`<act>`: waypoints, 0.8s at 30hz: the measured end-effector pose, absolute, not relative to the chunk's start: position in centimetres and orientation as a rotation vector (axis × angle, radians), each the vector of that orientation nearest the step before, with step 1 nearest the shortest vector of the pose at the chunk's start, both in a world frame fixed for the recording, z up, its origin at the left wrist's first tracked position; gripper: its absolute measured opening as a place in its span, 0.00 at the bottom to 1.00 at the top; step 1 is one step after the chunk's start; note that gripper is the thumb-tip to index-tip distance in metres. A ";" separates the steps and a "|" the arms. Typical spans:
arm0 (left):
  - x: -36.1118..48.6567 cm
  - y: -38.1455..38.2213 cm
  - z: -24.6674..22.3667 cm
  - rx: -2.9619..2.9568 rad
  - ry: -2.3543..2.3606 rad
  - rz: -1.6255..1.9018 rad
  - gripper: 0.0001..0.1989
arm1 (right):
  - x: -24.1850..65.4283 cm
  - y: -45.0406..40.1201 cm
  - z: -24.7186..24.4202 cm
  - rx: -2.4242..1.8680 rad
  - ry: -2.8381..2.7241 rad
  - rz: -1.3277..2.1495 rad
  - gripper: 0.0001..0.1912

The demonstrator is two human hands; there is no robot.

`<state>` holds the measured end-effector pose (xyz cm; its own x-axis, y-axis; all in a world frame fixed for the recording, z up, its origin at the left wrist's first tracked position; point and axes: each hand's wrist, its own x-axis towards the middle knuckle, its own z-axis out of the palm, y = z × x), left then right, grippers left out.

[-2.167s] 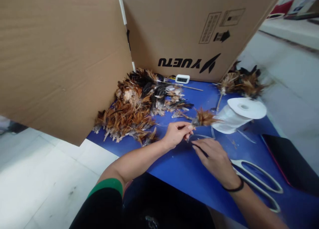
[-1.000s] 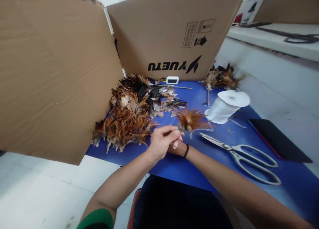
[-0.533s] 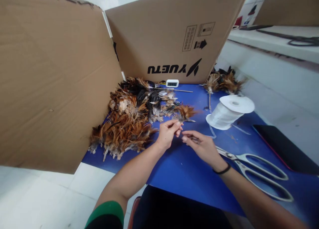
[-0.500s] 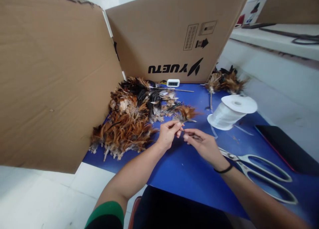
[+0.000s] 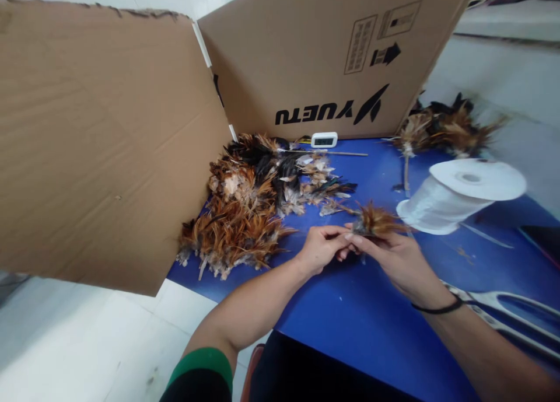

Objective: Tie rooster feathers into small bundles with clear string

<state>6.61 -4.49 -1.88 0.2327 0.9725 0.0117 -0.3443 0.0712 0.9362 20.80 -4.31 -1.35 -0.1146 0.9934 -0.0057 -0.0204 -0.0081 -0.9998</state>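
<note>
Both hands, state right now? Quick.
Left hand: closed, pinching the brown feather bundle at its base.
Right hand: thumb at the bundle's base, other fingers partly hidden; can't tell whether its grip is closed.

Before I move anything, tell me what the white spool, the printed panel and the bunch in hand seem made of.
Spool: probably plastic, smooth and evenly white; its wound strip looks glossy and translucent, perhaps synthetic. Printed panel: apparently cardboard, matt brown like a carton. Bunch: feathers, by the splayed brown tips and downy grey base.
</note>
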 end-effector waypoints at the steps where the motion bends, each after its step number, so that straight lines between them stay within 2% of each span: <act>1: 6.6 -4.5 -1.9 1.022 0.784 1.161 0.22 | 20.8 -4.3 -1.2 -1.149 -1.269 1.301 0.19; 19: 6.5 -4.7 -1.8 0.964 0.721 1.133 0.23 | 20.4 -4.9 0.3 -1.138 -1.337 1.113 0.16; 24: 6.5 -4.4 -2.4 0.967 0.719 1.107 0.25 | 20.4 -5.0 0.7 -1.203 -1.379 1.017 0.20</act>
